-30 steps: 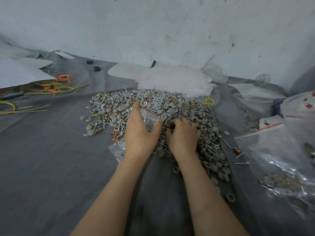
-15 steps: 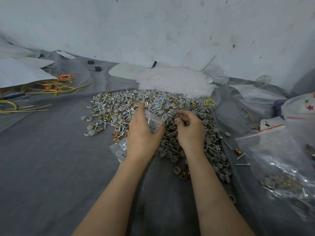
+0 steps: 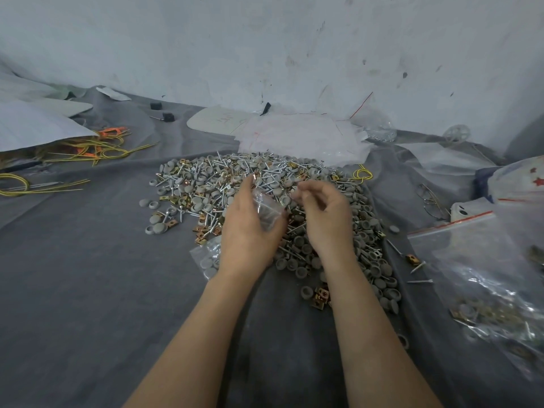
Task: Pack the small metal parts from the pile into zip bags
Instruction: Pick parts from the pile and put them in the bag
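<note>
I have the left hand [image 3: 250, 231] wrapped around a small clear zip bag [image 3: 266, 212], its grip closed on the plastic with the thumb and fingers pinching the mouth so the opening faces right, toward the other hand. The right hand [image 3: 326, 219] hangs just beside that mouth, slightly above it, fingers curled loosely inward; I cannot tell whether anything sits between the fingertips [image 3: 300, 194], since the tips are blurred. What matters for the coming move is that the bag's opening lies to the left of the right hand and a little lower, so I judge a short leftward, downward drop would put a part inside. The bag's long axis runs from the mouth back down toward my left wrist, and its lower end, already holding a few grey caps, shows beside the left forearm. The pile of small metal parts [image 3: 265, 184] spreads across the grey cloth-covered desk [image 3: 88, 290] directly under and beyond both hands: silvery screws with long shanks lying at every angle, round grey domed caps, and brassy square clips mixed through. The right hand is the nearer one to the thick part of the pile. A larger clear zip bag with a red seal strip [image 3: 477, 260] lies well apart on the right, already holding some parts. Most of the pile looks unpacked yet.
</note>
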{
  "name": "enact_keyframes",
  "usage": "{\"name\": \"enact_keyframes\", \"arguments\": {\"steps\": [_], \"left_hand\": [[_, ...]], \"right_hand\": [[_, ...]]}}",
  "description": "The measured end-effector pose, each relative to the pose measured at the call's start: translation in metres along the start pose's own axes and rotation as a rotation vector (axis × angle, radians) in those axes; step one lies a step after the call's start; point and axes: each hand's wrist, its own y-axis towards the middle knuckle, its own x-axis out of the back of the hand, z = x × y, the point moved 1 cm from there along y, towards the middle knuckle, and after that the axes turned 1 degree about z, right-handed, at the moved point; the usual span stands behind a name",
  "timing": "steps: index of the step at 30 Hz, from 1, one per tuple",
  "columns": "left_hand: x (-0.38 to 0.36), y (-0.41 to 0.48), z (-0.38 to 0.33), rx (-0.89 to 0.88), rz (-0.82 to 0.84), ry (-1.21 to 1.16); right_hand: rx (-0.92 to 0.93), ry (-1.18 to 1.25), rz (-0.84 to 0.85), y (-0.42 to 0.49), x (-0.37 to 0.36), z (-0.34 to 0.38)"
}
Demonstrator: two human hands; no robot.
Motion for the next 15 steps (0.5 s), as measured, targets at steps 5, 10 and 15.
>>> {"name": "enact_keyframes", "arguments": {"steps": [5,10,15], "left_hand": [[0.002,0.000,0.000,0.013,-0.040,0.002],[0.001,-0.001,-0.001,0.005,-0.038,0.007],[0.001,-0.001,0.001,0.007,-0.029,0.004]], "right_hand": [[-0.149,-0.623,-0.033,0.006,0.024,-0.014],[-0.205,-0.917,0.149,0.003,0.018,-0.012],[-0.207,-0.946,0.181,0.001,0.015,-0.011]]}}
